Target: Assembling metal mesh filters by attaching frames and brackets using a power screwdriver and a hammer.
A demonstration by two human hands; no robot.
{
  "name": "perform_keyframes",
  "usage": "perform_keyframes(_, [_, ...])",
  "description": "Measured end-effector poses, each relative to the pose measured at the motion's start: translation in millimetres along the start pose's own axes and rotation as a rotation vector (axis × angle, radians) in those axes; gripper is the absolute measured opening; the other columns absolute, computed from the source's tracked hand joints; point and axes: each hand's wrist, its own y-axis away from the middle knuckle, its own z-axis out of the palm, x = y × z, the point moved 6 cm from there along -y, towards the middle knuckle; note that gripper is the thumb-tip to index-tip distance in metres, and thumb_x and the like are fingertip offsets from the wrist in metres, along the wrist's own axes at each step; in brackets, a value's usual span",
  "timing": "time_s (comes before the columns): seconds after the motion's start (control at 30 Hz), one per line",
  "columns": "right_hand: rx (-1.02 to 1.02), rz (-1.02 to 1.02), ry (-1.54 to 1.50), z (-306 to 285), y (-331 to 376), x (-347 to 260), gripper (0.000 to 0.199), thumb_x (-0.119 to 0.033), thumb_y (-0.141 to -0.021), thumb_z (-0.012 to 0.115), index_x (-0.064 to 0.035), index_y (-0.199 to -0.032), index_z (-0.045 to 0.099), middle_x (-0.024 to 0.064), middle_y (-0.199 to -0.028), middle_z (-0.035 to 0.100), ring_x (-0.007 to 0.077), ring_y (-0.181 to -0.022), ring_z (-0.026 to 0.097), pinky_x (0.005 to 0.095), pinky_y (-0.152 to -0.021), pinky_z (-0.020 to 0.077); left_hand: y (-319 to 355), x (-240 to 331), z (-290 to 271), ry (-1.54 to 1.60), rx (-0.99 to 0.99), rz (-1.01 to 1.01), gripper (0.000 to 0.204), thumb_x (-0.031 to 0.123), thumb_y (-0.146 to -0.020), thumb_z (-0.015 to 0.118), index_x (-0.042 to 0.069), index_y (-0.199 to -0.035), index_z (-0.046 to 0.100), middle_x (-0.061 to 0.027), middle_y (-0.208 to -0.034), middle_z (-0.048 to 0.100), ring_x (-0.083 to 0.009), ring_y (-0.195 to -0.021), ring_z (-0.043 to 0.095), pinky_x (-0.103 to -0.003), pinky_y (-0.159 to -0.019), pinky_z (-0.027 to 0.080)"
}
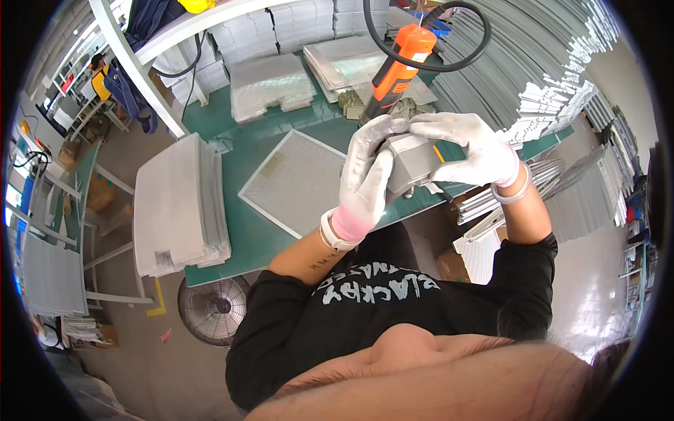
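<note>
Between my two gloved hands is a grey box-shaped piece [413,163] with angled faces. My left hand [366,165] wraps its left side, fingers closed against it. On the other side my right hand [469,147] grips it, thumb below and fingers over the top edge. Just beyond the hands hangs an orange and black power screwdriver [399,69] on a cable, its lower tip near my left fingertips. A white-framed mesh panel [298,184] lies flat on the green table [235,235], left of my left hand. Small greenish-grey parts [349,105] sit behind the screwdriver.
A stack of pale panels [175,203] stands on the table's left end. Wrapped panels [270,84] lie at the back, below a white shelf frame [140,67]. Long grey strips [505,63] pile up at the right. A round floor fan [214,309] stands below the table.
</note>
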Motion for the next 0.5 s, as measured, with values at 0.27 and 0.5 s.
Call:
perform_keyframes(0.27, [-0.027, 0.015, -0.014, 4.8, 4.0, -0.6, 0.068, -0.030, -0.073, 0.086, 0.0017, -0.127, 0.060, 0.0243, -0.125, 0.063, 0.0390, -0.111, 0.065, 0.0399, -0.094, 0.0526, 5.4, -11.4, -7.1, -0.194, 0.000, 0.072, 0.042, 0.003, -0.100, 0.037, -0.002, -0.141, 0.039, -0.0164, -0.140, 0.051, -0.0227, -0.129, 0.050, -0.038, -0.111, 0.038])
perform_keyframes(0.5, [-0.014, 0.020, -0.034, 4.6, 6.6, -1.0, 0.068, -0.033, -0.072, 0.086, -0.0001, -0.126, 0.062, 0.0234, -0.124, 0.064, 0.0390, -0.111, 0.065, 0.0407, -0.095, 0.0528, 11.7, -7.9, -2.5, -0.193, 0.058, 0.139, 0.040, -0.001, -0.099, 0.032, -0.004, -0.137, 0.045, -0.0140, -0.135, 0.054, -0.0206, -0.126, 0.051, -0.034, -0.111, 0.035])
